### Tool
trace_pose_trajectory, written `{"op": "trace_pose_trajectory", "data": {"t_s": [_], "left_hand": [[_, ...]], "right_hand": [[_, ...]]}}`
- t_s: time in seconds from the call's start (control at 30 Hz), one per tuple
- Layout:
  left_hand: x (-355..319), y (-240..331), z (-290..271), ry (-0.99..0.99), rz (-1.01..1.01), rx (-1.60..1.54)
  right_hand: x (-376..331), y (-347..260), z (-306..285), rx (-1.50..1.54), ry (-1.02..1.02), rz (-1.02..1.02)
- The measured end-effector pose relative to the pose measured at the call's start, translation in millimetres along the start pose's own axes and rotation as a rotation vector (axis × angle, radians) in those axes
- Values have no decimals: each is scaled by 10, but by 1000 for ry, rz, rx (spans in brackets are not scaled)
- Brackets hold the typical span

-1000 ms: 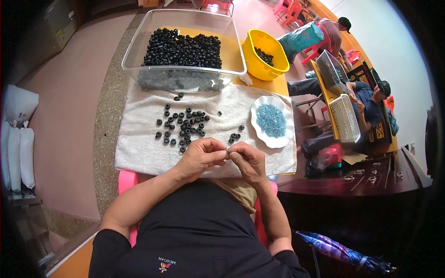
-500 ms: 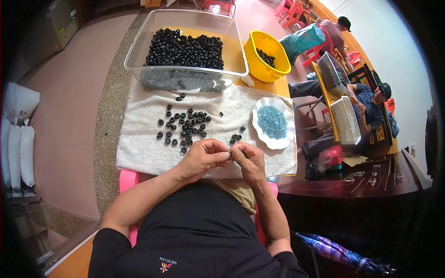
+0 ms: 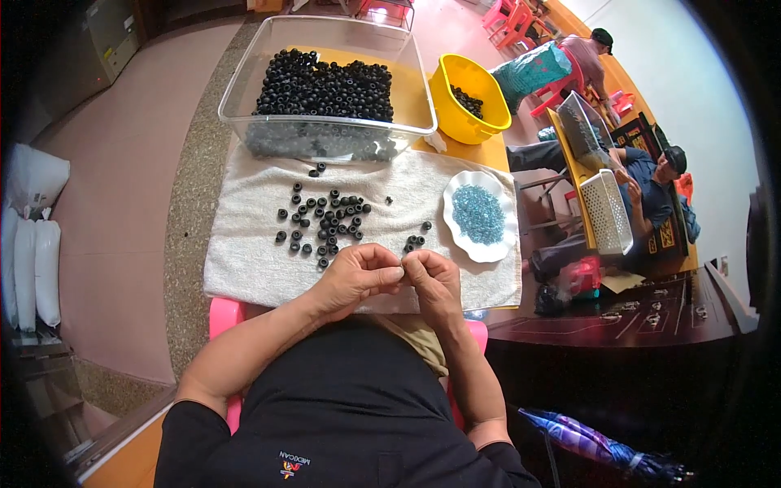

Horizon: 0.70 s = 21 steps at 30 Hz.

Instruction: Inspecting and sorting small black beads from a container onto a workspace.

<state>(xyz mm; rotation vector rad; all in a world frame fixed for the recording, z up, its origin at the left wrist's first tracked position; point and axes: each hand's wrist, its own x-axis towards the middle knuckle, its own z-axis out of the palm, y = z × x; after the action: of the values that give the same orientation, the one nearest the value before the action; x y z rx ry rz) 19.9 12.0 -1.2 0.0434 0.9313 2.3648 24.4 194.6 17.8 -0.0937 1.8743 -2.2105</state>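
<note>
At the near edge of the white towel, my left hand and my right hand meet fingertip to fingertip. Both are closed in a pinch. Whatever sits between the fingers is too small and too covered to name. Loose black ring-shaped pieces lie scattered on the towel beyond my left hand. Just past my right fingertips is a small cluster of the same black pieces. To the right, a white scalloped dish holds tiny clear-blue pieces.
A large clear plastic bin with many black pieces stands at the back, beside a yellow basin with some more. On the right, a person sits by a white perforated basket. A folded umbrella lies lower right.
My right hand has shifted very slightly, its fingers turning a little toward the left hand. My left hand and the pieces on the towel stay where they were.
</note>
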Motion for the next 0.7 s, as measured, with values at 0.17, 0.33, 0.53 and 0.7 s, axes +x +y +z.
{"op": "trace_pose_trajectory", "data": {"t_s": [0.17, 0.33, 0.53, 0.7], "left_hand": [[-6, 8, 5, 0, 15, -10], [6, -10, -1, -2, 21, -25], [-6, 10, 13, 21, 7, -46], [-10, -5, 28, -45, -32, -46]], "right_hand": [[-26, 33, -15, -79, -15, -79], [-36, 102, 33, -178, 61, -185], [-45, 96, 65, -378, 122, -357], [25, -14, -202, -146, -147, -103]]}}
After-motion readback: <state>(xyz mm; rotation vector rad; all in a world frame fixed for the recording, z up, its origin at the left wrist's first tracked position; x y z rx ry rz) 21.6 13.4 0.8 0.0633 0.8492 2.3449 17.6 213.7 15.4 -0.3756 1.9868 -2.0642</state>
